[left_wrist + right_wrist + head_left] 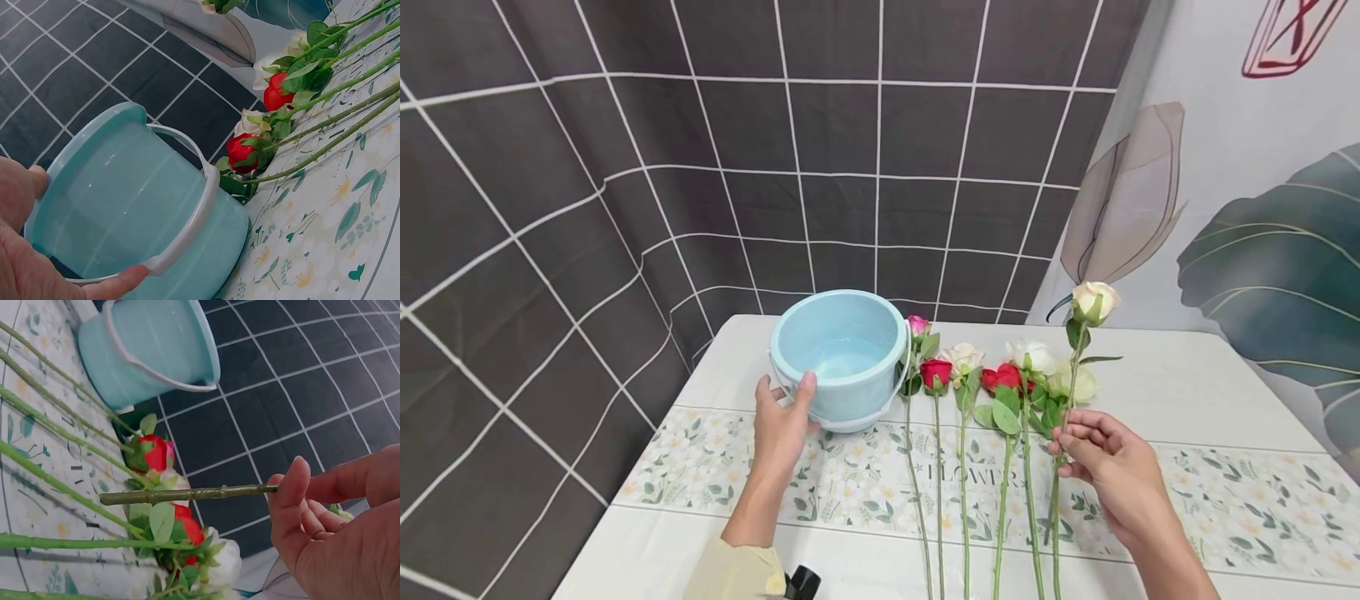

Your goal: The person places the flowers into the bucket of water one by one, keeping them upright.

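Note:
A pale blue bucket (859,402) with a white handle (199,209) stands on the table, left of a row of flowers. My left hand (782,423) holds the bucket's near left side, thumb and fingers spread along its wall by the handle. In my right hand (1105,467), a cream rose (1094,302) stands nearly upright, its stem (187,494) pinched between thumb and fingers. The cut end of that stem shows above the tabletop in the right wrist view. Beside it lie a red rose (936,375), another cream rose (964,358) and a white flower (1032,357).
A pink flower (917,325), a red flower (1002,378) and a pale yellow-green flower (1072,383) complete the row, stems toward me. Under them runs a floral-printed cloth (1225,492) on the white table. A dark gridded backdrop (835,125) rises behind.

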